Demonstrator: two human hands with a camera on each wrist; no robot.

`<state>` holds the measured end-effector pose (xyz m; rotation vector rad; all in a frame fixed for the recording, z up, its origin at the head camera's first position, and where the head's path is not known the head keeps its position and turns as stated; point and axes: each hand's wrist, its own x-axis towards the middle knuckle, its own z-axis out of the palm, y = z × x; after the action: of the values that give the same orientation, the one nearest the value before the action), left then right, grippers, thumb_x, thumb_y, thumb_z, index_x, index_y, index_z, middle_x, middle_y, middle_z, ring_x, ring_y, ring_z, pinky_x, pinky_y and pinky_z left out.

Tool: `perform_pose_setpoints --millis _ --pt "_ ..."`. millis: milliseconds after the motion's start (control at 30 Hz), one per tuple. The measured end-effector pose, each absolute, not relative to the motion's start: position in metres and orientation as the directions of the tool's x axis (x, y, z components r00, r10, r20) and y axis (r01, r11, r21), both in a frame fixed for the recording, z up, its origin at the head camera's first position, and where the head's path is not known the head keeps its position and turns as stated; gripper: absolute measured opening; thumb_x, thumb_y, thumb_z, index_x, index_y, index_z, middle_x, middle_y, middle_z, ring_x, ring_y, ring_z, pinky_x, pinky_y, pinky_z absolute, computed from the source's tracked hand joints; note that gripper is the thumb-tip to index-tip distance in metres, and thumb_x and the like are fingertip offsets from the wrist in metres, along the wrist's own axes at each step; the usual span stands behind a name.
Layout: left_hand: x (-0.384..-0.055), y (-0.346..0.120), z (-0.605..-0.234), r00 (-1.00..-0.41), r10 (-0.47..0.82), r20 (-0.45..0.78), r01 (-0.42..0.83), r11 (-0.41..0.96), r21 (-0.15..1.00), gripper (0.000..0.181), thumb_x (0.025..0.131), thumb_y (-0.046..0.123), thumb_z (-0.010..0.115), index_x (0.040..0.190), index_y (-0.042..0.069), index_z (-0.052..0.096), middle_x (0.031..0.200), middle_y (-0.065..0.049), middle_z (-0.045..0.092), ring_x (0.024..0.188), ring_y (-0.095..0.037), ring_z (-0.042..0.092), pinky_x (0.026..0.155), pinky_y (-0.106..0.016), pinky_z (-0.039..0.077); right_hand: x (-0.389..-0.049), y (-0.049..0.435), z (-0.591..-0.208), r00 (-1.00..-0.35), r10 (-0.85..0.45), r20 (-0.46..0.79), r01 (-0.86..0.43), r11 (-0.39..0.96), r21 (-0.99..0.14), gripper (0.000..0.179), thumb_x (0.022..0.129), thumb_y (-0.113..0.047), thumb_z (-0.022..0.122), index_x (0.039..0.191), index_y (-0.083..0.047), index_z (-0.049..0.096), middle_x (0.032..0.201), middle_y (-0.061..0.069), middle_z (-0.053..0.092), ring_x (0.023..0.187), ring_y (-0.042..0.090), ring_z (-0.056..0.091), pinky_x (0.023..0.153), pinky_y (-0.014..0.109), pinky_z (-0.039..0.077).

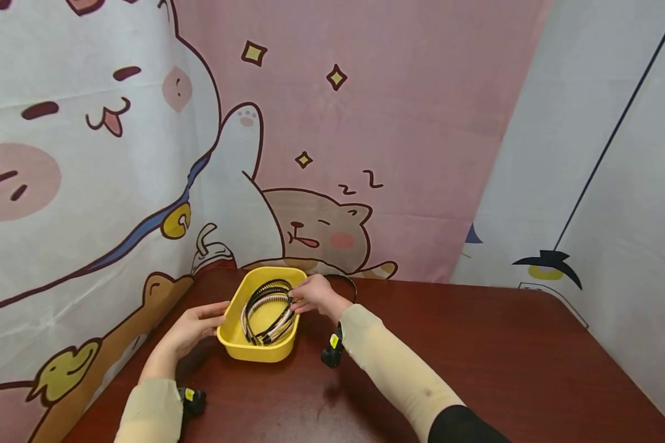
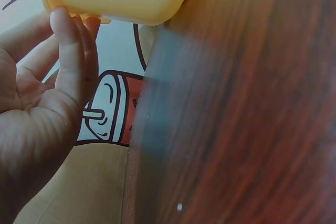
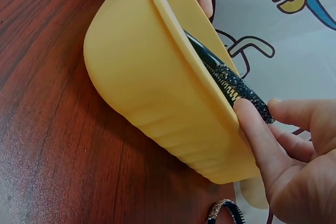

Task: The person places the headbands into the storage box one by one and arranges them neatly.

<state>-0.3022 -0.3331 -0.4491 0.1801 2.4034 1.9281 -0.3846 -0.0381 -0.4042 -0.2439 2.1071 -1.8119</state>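
Note:
A yellow plastic basket [image 1: 259,352] stands on the table with several headbands [image 1: 249,311], black and pale pink, lying inside it. My left hand [image 1: 191,329] holds the basket by its left rim; in the left wrist view the fingertips [image 2: 61,17] meet the basket wall. At the basket's right side, my right hand [image 1: 316,295] pinches a black glittery headband [image 3: 244,88] between thumb and fingers, just above the rim. The lower part of that headband is hidden within the basket.
One more headband [image 3: 223,206], dark with a glittery band and teeth, lies on the table beyond my right hand. The dark red wooden table [image 1: 449,344] meets a cartoon-printed cloth [image 1: 399,123] at the back and left.

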Motion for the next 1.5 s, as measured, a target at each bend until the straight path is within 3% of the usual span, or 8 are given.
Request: perform_pose_setpoints --millis 233,500,767,933,1067,1333,1500 --pt "-0.303 -0.333 -0.450 -0.992 0.126 0.031 0.057 0.214 0.975 0.054 0.096 0.011 0.061 0.142 -0.008 0.041 0.138 -0.029 0.047 0.099 -0.022 0.064 0.078 -0.030 0.054 -0.384 -0.038 -0.406 -0.927 -0.348 -0.138 0.085 0.161 -0.983 0.018 0.086 0.001 0.068 0.101 0.011 0.064 0.077 0.019 0.068 0.057 0.020 0.067 0.058 0.035 0.057" --pt "-0.303 -0.334 -0.448 -0.987 0.150 0.055 0.085 0.202 0.976 0.053 0.097 0.007 0.058 0.142 -0.011 0.038 0.137 -0.031 0.047 0.097 -0.022 0.065 0.076 -0.030 0.054 -0.387 -0.034 -0.408 -0.920 -0.352 -0.173 0.124 0.155 -0.980 0.012 0.083 0.001 0.071 0.089 0.007 0.064 0.070 0.016 0.061 0.058 0.022 0.067 0.059 0.036 0.057" --pt "-0.302 -0.335 -0.444 -0.987 0.152 0.060 0.091 0.210 0.974 0.054 0.097 0.009 0.059 0.142 -0.011 0.038 0.138 -0.032 0.046 0.099 -0.024 0.064 0.077 -0.031 0.054 -0.396 -0.016 -0.400 -0.930 -0.332 -0.161 0.103 0.186 -0.977 0.020 0.088 -0.008 0.068 0.097 0.009 0.063 0.071 0.013 0.059 0.058 0.021 0.066 0.067 0.041 0.057" --pt "-0.301 -0.336 -0.442 -0.988 0.146 0.051 0.082 0.214 0.973 0.053 0.097 0.010 0.059 0.142 -0.010 0.039 0.138 -0.031 0.046 0.098 -0.024 0.064 0.077 -0.031 0.054 -0.405 -0.001 -0.392 -0.945 -0.293 -0.148 0.093 0.195 -0.976 0.026 0.089 -0.012 0.067 0.103 0.009 0.063 0.080 0.018 0.061 0.057 0.021 0.065 0.065 0.040 0.057" --pt "-0.301 -0.337 -0.443 -0.988 0.147 0.052 0.083 0.218 0.973 0.054 0.097 0.010 0.059 0.142 -0.010 0.039 0.138 -0.031 0.046 0.098 -0.024 0.064 0.077 -0.030 0.054 -0.411 0.014 -0.385 -0.953 -0.270 -0.140 0.087 0.199 -0.976 0.029 0.090 -0.015 0.068 0.107 0.008 0.063 0.096 0.026 0.062 0.056 0.019 0.063 0.066 0.041 0.057" --pt "-0.301 -0.337 -0.447 -0.987 0.151 0.048 0.081 0.222 0.972 0.053 0.097 0.009 0.058 0.142 -0.011 0.038 0.138 -0.032 0.046 0.099 -0.024 0.064 0.077 -0.030 0.054 -0.425 0.043 -0.378 -0.976 -0.182 -0.116 0.067 0.255 -0.965 0.031 0.091 -0.018 0.068 0.110 0.006 0.063 0.089 0.013 0.061 0.067 0.022 0.064 0.066 0.037 0.057" --pt "-0.302 -0.334 -0.448 -0.990 0.133 0.035 0.064 0.215 0.975 0.053 0.096 0.009 0.060 0.142 -0.010 0.041 0.137 -0.029 0.048 0.097 -0.022 0.064 0.077 -0.030 0.054 -0.432 0.061 -0.383 -0.989 -0.116 -0.095 0.062 0.265 -0.962 0.028 0.091 -0.018 0.068 0.111 0.002 0.065 0.111 0.022 0.062 0.075 0.022 0.063 0.069 0.036 0.056"
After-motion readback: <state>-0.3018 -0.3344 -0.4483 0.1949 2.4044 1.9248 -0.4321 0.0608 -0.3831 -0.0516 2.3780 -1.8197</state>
